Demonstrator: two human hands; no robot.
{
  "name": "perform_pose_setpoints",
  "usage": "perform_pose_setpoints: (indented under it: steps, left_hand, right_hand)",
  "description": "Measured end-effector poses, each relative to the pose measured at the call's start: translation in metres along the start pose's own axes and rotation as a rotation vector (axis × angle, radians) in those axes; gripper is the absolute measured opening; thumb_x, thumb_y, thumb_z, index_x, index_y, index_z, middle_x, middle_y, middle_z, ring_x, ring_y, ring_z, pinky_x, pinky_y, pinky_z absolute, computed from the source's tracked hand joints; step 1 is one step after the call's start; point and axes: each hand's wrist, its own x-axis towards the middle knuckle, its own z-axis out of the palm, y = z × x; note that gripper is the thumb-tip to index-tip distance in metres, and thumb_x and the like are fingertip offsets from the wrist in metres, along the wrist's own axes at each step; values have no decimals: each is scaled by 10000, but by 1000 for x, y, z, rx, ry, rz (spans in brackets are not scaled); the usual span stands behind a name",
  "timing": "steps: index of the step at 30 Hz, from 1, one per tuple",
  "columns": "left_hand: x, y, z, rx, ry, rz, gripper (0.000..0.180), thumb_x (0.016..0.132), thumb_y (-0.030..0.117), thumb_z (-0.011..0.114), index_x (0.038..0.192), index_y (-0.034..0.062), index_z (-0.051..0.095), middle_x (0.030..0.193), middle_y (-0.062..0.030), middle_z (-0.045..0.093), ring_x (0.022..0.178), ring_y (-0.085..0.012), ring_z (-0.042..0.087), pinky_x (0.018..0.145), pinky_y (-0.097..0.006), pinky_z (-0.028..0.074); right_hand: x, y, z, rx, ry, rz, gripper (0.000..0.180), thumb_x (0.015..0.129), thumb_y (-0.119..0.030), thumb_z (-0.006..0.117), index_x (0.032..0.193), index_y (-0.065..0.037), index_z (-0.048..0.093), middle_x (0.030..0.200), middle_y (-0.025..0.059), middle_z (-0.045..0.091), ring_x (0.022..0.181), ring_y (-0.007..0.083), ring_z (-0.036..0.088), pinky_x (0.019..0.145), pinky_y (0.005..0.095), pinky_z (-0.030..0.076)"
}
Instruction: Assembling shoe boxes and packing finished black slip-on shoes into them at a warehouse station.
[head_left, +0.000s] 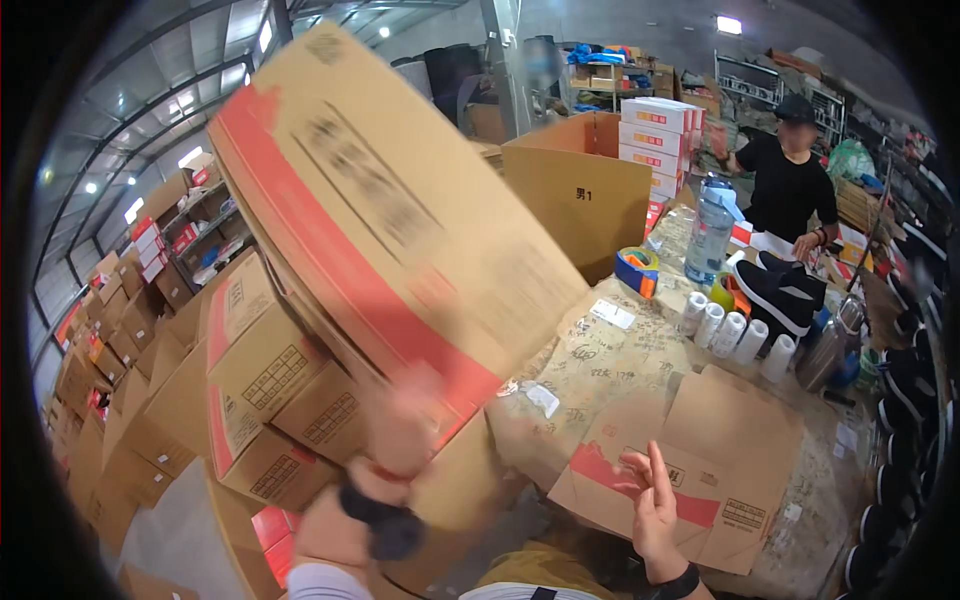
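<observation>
A large flattened cardboard carton with a red band is raised and tilted in front of me on the left, blurred by motion. My left hand is at its lower edge, smeared, and appears to grip it; the fingers do not show clearly. My right hand is held up with fingers apart and nothing in it. Below and behind that hand, another flat cardboard carton with a red stripe lies on the worktable.
Packed cartons are stacked at the left. An open brown box stands at the back beside white shoeboxes. Tape rolls, white rolls, a water bottle and black shoes sit on the table. Across it stands a person.
</observation>
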Motion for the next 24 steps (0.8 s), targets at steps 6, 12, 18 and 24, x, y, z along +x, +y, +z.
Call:
perform_pose_setpoints:
  steps: [6, 12, 18, 24]
  left_hand:
    - [153, -56, -109, -1116, 239, -768, 196, 841, 294, 641, 941, 127, 666, 988, -41, 668, 940, -225, 620, 864, -363, 505]
    - [171, -133, -150, -1104, 323, -1019, 337, 771, 383, 716, 971, 113, 689, 1072, -42, 676, 1007, -255, 614, 919, -455, 478]
    - [122, -62, -57, -344, 585, -126, 493, 941, 305, 506, 1348, 32, 451, 1329, -135, 503, 1272, -264, 448, 1081, -442, 336]
    - [-106, -34, 114, 33, -690, -120, 819, 759, 184, 725, 1421, -43, 300, 1484, -289, 211, 1372, -434, 281, 1104, -519, 290]
  right_hand:
    - [-18, 5, -23, -87, -44, 15, 347, 933, -77, 557, 1269, 11, 567, 1094, 104, 597, 987, 186, 593, 863, 300, 471]
    - [-51, -1, -62, -274, 72, 110, 238, 886, -32, 613, 1116, 16, 650, 985, 85, 624, 927, 155, 608, 821, 278, 483]
    - [-96, -19, -146, -536, 394, 144, 209, 855, -47, 649, 1055, 12, 668, 953, 83, 634, 921, 160, 611, 806, 277, 487]
    - [-142, -35, -195, -1064, 697, 163, 555, 703, -187, 815, 1203, -50, 618, 1226, 161, 559, 1097, 340, 568, 917, 395, 476]
